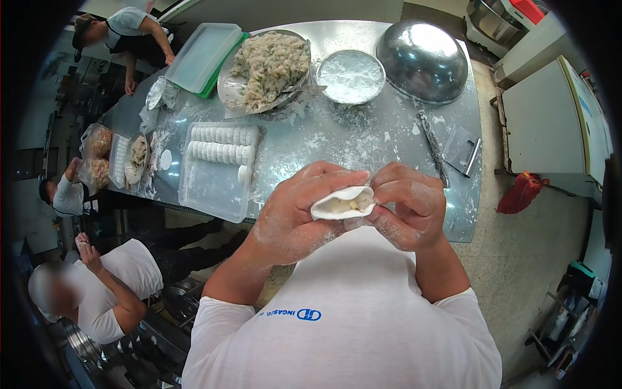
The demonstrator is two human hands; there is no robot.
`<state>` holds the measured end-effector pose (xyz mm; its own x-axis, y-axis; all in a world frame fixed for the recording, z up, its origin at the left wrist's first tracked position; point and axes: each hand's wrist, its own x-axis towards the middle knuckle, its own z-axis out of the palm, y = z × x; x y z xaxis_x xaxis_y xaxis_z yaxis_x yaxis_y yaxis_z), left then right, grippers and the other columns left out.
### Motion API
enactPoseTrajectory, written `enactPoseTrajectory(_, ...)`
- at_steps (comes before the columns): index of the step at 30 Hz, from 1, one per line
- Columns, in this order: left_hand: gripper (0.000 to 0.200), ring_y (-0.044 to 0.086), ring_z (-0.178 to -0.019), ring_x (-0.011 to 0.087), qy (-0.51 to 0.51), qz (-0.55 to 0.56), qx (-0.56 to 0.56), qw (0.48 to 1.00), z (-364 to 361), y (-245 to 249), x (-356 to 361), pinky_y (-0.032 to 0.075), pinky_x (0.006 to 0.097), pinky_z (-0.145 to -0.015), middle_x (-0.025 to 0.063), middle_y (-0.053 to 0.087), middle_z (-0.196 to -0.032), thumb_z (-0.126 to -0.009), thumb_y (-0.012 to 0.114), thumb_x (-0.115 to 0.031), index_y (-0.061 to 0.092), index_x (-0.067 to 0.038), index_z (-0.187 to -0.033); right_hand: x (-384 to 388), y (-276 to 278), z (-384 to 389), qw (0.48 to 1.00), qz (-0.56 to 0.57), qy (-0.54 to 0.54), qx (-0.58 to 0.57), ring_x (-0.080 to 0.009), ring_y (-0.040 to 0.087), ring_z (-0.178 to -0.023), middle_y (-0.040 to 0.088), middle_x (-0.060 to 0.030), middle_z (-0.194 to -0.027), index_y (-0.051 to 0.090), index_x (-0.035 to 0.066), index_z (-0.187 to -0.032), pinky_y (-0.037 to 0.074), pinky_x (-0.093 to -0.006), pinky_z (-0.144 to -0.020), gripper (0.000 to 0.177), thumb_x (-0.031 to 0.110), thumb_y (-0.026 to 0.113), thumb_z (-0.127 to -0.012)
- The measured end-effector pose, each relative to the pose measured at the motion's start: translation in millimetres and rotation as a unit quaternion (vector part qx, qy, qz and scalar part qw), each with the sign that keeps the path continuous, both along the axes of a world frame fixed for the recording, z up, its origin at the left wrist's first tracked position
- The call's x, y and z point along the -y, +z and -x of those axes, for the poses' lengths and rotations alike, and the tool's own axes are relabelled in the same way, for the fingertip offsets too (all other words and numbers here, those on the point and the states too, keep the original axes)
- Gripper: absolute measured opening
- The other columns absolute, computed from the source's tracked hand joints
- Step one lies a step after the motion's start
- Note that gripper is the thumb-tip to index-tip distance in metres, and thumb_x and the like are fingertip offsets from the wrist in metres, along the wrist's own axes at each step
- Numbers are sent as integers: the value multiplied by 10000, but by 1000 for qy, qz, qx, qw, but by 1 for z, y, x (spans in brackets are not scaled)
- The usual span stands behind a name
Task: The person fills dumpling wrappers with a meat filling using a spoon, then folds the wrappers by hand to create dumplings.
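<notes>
A white dumpling (334, 206), its wrapper folded over with pale filling showing in the gap, is held up in front of my chest. My left hand (295, 211) cups it from the left, fingers above and thumb below. At its right end, my right hand (409, 206) pinches the wrapper edge between thumb and fingers. Both hands are dusted with flour. To the left on the table, a clear plastic tray (210, 185) holds rows of finished dumplings (220, 144), plus a single one apart near its right side. Beyond it, a large bowl (227, 97) is heaped with filling (271, 68).
Behind stand a bowl of flour (352, 76) and an upturned metal bowl (422, 61). On the right lie a rolling pin (433, 148) and a dough scraper (471, 155). Plastic lids (204, 58) sit at back left. Several people (123, 285) work along the left side.
</notes>
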<state>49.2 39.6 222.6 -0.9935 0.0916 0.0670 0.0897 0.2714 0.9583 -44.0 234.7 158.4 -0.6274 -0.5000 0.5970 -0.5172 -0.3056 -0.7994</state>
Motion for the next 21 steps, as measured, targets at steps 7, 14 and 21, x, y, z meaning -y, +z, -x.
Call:
enactPoseTrajectory(7,589,654,-1037,229,19,37,-12,999,-1,2,-5,501,326,-911,104,675,-1133,-747,858,-45,694,-17,-1311,0,1,-3,1000,-9,-9,5,-256,692,-721,690,-127,-813,684,21,-829,540,-327,-642,164,-3,803,-718)
enactPoseTrajectory(14,584,633,-1076,226,5,15,12,1000,-3,5,-5,485,329,-933,109,668,-1147,-776,846,-57,678,-21,-1334,2,10,-4,998,-13,-65,21,-246,686,-709,686,-119,-798,686,25,-821,533,-321,-629,176,20,827,-715)
enactPoseTrajectory(21,554,663,-1050,230,27,-35,-3,999,-4,-5,-3,529,326,-890,109,689,-1146,-832,841,-54,669,-77,-1359,0,7,-3,1000,-8,-17,-11,-235,681,-705,685,-103,-792,688,33,-838,527,-319,-620,174,16,822,-728)
